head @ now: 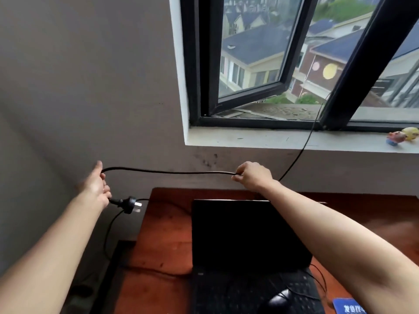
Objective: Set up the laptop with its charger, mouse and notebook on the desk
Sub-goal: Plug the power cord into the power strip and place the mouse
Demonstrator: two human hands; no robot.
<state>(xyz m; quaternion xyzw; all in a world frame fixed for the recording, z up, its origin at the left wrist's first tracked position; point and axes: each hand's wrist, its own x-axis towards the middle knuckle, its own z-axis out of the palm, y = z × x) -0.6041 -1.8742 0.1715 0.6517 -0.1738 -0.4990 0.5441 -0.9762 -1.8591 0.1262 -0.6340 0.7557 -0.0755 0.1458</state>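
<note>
Head view takes in a plain grey wall (79, 87) filling the left and middle, with a black-framed window (192, 64) at upper right, one pane swung outward, and a pale sill (249, 139) under it. Below, a reddish-brown wooden desk (163, 234) butts its back edge against the wall; its left edge runs down toward the bottom of the picture with a dark strip beside it. An open black laptop (244, 234) stands on the desk near the middle, leaving a band of bare wood to its left that is crossed only by a thin black lead (108, 234) looping off the desk's left edge. Both arms reach over the laptop's screen, and a thick black charger cable (170, 172) is stretched nearly level between them in front of the wall, clear of the desk. Left hand (97, 186) has its fingers loosely curled round the cable, whose black three-pin plug (130, 204) hangs from it just past the desk's back left corner. Right hand (254, 175) pinches the cable between curled fingertips above the screen's top edge. A black wired mouse (280, 299) lies at the right part of the keyboard, near a blue flat pad with white lettering (349, 305) cut off by the bottom edge. Small coloured toys (403, 135) rest on the sill's far right.
</note>
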